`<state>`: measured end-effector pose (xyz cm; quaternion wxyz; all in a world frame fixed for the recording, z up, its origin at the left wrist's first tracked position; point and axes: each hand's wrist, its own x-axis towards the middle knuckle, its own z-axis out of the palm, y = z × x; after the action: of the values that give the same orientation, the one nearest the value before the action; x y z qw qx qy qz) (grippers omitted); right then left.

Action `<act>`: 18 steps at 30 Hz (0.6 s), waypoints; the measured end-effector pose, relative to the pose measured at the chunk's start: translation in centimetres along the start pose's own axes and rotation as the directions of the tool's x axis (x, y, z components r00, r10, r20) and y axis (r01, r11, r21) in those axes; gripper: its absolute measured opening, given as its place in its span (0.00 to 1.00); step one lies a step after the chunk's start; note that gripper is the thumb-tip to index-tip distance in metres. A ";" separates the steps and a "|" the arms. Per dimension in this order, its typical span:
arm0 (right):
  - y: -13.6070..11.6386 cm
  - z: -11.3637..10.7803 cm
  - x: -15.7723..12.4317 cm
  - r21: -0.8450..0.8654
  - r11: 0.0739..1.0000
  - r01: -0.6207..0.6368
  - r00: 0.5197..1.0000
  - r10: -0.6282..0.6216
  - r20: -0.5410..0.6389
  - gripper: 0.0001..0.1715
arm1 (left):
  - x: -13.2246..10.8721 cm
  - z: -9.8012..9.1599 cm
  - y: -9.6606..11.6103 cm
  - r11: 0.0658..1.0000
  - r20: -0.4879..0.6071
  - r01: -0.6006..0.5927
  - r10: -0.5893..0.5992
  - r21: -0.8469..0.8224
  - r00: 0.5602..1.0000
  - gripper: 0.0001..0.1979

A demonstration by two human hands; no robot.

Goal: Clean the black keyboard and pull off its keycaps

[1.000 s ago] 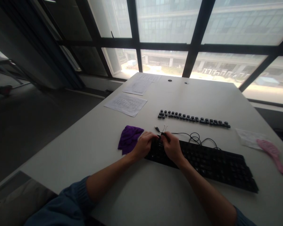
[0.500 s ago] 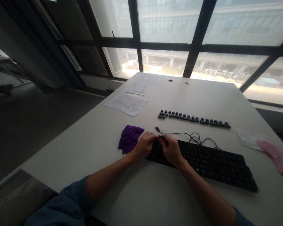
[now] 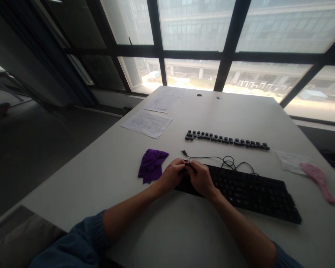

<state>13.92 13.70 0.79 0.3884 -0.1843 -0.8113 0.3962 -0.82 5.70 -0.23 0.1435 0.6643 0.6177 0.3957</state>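
Note:
A black keyboard [image 3: 248,190] lies at a slant on the white table. Over its left end my left hand [image 3: 173,173] and my right hand [image 3: 201,178] meet, fingertips close together. My right hand is closed on a small dark object; my left fingers pinch beside it, and what they hold is hidden. Beyond the keyboard runs its black cable [image 3: 229,162], with a plug [image 3: 184,152] at its left end. Loose black keycaps [image 3: 226,140] stand in rows farther back. A purple cloth [image 3: 152,165] lies left of my left hand.
Printed sheets [image 3: 147,123] lie at the table's back left. On the right, a pink hairbrush [image 3: 318,180] partly covers a pale packet [image 3: 289,162]. The white table [image 3: 100,178] reaches back to large windows. A grey item [image 3: 22,238] sits at the lower left.
The view has shifted slightly, moving the table items a little left. My hands are still together over the keyboard's left end, with their fingers slightly repositioned.

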 end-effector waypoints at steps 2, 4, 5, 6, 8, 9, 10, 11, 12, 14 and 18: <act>0.0 0.0 0.0 0.004 1.000 0.002 1.000 -0.002 -0.010 0.13 | 0.0 0.1 0.1 1.000 0.000 -0.010 0.010 -0.002 1.000 0.07; 0.0 0.0 0.0 0.008 1.000 0.002 1.000 -0.002 -0.018 0.13 | -0.1 0.2 0.2 1.000 0.012 -0.017 0.017 0.004 1.000 0.07; -0.1 0.0 0.0 0.010 1.000 0.006 1.000 -0.006 -0.021 0.13 | -0.1 0.2 0.2 1.000 0.014 -0.020 0.020 0.009 1.000 0.07; -0.1 -0.1 0.0 0.012 1.000 0.009 1.000 -0.009 -0.026 0.13 | -0.2 0.2 0.1 1.000 0.013 -0.020 0.020 0.014 1.000 0.06; -0.2 -0.1 0.0 0.012 1.000 0.016 0.999 -0.016 -0.040 0.12 | -0.3 0.2 0.1 1.000 0.001 -0.011 0.011 0.024 1.000 0.05; -0.2 -0.1 0.1 0.010 1.000 0.017 0.999 -0.017 -0.047 0.12 | -0.3 0.1 0.1 1.000 -0.005 -0.005 0.005 0.029 1.000 0.05; -0.2 -0.1 0.1 0.006 1.000 0.015 0.998 -0.014 -0.055 0.12 | -0.3 0.1 0.1 0.999 -0.008 0.001 -0.001 0.034 1.000 0.05; -0.2 -0.1 0.1 0.002 1.000 0.008 0.998 -0.008 -0.065 0.12 | -0.4 0.0 0.2 0.999 -0.007 0.004 -0.004 0.038 1.000 0.06; -0.1 -0.1 0.1 0.000 1.000 0.002 0.997 -0.002 -0.072 0.12 | -0.4 0.0 0.2 0.999 -0.005 0.004 -0.003 0.042 1.000 0.06; 0.0 0.0 0.1 0.001 1.000 -0.003 0.997 0.003 -0.081 0.11 | -0.3 -0.1 0.3 0.999 -0.003 -0.004 0.004 0.043 1.000 0.06; 0.4 0.2 0.1 -0.012 1.000 -0.015 0.994 0.014 -0.106 0.11 | -0.3 -0.2 0.6 1.000 -0.036 -0.007 0.007 0.015 0.999 0.06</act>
<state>13.75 13.88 0.46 0.4269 -0.2136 -0.7906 0.3835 -0.56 5.24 0.21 0.1258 0.6603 0.6208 0.4034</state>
